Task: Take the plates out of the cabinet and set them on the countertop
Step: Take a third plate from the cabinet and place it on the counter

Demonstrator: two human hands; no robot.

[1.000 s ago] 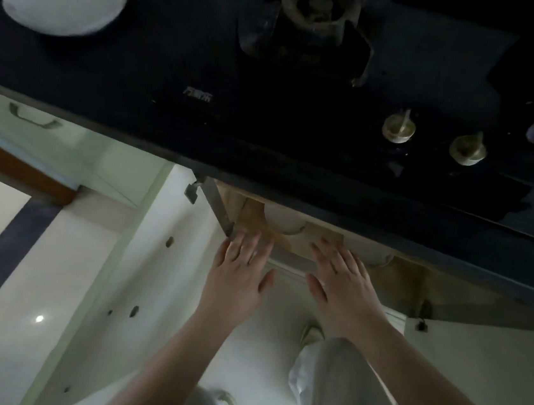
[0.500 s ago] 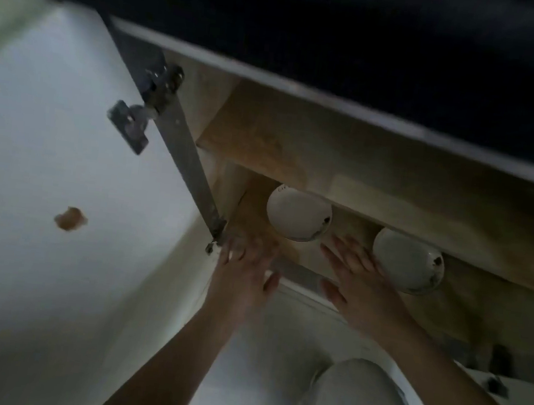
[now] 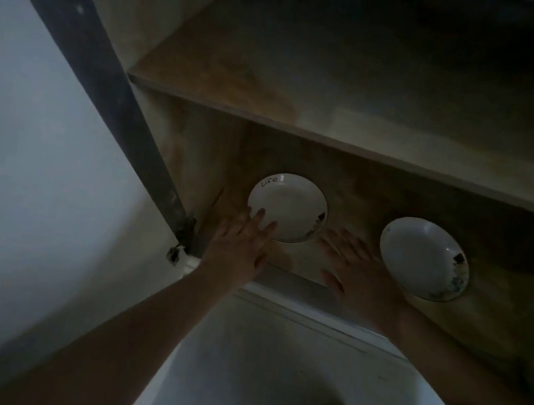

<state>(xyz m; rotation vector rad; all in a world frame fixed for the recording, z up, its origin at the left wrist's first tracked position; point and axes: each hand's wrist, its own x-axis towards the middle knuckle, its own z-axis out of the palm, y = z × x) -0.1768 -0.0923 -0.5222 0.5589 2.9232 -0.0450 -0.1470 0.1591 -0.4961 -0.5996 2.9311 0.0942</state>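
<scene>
Fingers (image 3: pixel 259 216) of the left hand (image 3: pixel 237 249) lie spread over the near rim of the left round white ceramic plate (image 3: pixel 288 206) on the wooden cabinet floor (image 3: pixel 353 195). The right hand (image 3: pixel 359 268) is flat, empty, between both plates. The right white plate (image 3: pixel 419 256) is untouched. A shallow rim hold in this dim light could let the plate slip.

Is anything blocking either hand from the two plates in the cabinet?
Nothing visible. The left hand already overlaps the left plate; the right hand lies between both plates, beside the right plate.
</scene>
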